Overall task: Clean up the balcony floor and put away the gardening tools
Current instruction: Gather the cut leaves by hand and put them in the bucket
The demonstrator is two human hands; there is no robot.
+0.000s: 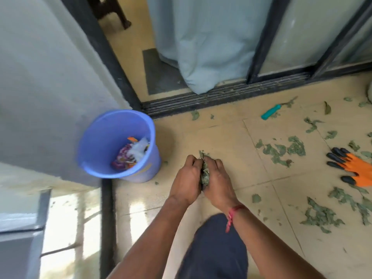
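Now: left hand + right hand pressed together low over floor, fingers curled round clump of dry leaves held btwn palms. Blue bucket just left of hands, at wall corner, wrappers inside. Loose leaves scattered twd floor's right edge. Orange/black gloves at far right. Teal-handled tool nr door track.

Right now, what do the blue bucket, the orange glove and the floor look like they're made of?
The bucket looks like smooth moulded plastic: uniform blue, thin rolled rim. The glove seems orange fabric, perhaps coated, with black claw tips, probably hard plastic; blur leaves that open. The floor looks like glazed beige tile: grout lines, shiny reflections.
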